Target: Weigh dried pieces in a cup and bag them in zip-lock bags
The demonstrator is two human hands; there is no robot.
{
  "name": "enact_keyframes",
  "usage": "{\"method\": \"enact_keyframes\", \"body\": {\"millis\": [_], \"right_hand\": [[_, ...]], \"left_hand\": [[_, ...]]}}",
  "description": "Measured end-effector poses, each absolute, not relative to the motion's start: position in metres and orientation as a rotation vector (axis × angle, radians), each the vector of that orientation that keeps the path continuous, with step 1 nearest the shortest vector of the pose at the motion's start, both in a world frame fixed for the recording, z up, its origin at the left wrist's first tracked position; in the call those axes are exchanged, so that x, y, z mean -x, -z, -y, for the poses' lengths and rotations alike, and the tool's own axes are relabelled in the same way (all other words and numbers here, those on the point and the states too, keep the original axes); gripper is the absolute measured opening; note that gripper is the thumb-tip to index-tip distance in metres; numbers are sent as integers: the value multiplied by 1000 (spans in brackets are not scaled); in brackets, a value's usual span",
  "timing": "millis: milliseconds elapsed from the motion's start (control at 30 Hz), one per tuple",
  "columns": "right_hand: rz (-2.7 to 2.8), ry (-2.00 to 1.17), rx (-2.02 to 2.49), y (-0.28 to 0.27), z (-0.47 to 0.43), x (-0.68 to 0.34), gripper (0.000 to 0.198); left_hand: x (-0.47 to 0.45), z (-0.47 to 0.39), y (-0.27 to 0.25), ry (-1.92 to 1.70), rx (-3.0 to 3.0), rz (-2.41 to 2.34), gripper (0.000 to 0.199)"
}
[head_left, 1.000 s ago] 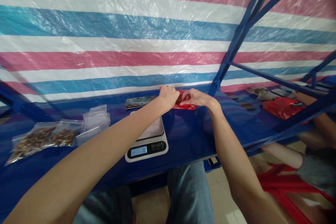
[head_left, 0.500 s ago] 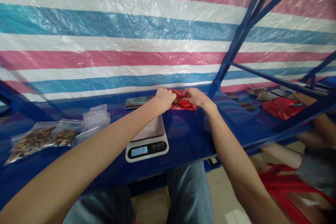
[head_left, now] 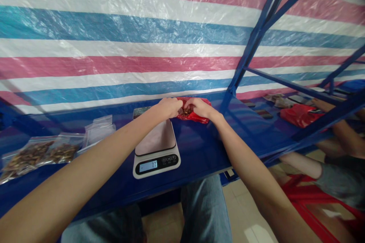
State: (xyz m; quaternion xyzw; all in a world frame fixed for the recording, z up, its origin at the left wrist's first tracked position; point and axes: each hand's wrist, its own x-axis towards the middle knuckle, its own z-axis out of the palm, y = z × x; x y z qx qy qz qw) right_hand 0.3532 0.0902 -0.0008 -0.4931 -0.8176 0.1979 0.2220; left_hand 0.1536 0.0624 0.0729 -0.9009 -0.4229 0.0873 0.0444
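A red plastic bag (head_left: 203, 117) lies at the back of the blue table, its mouth spread around small brown dried pieces (head_left: 186, 111). My left hand (head_left: 170, 107) is closed on the bag's left edge. Inside the mouth, the fingers of my right hand (head_left: 197, 106) are bent together at the pieces; what they pinch is hidden. Nearer to me stands a white digital kitchen scale (head_left: 156, 167) with a bare platform, its display showing a minus sign and 7.7. Behind the scale, partly covered by my left arm, a dark phone-like slab (head_left: 139, 112) lies flat.
Zip bags of brown dried pieces (head_left: 64, 152) lie at the left, beside a stack of clear zip bags (head_left: 98, 129). A blue metal post (head_left: 251, 45) rises at the right. Beyond it, another person's arm (head_left: 325, 106) reaches toward another red bag (head_left: 300, 115).
My right hand has moved from the bag's right side left into its mouth, closer to my left hand. The view has shifted slightly; the scale reading looks the same.
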Motion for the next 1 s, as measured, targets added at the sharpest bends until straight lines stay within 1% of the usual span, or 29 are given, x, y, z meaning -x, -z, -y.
{"method": "enact_keyframes", "body": {"millis": [100, 233, 433, 600, 867, 1000], "right_hand": [[2251, -633, 1316, 0, -90, -353, 45], [2210, -697, 1307, -2, -90, -353, 47], [2083, -559, 1371, -2, -90, -357, 53], [2116, -605, 1318, 6, -92, -350, 59], [2087, -790, 1235, 12, -99, -350, 35], [2102, -898, 1153, 2, -95, -351, 32]], "left_hand": [[-152, -62, -75, -249, 2753, 1279, 30], [-153, -59, -78, -214, 2755, 1282, 28], [-149, -51, -87, -200, 2752, 1280, 24], [-145, -54, -83, -193, 2725, 1253, 28], [-141, -61, -74, -198, 2708, 1206, 30], [-138, -63, -73, -197, 2710, 1189, 28]]}}
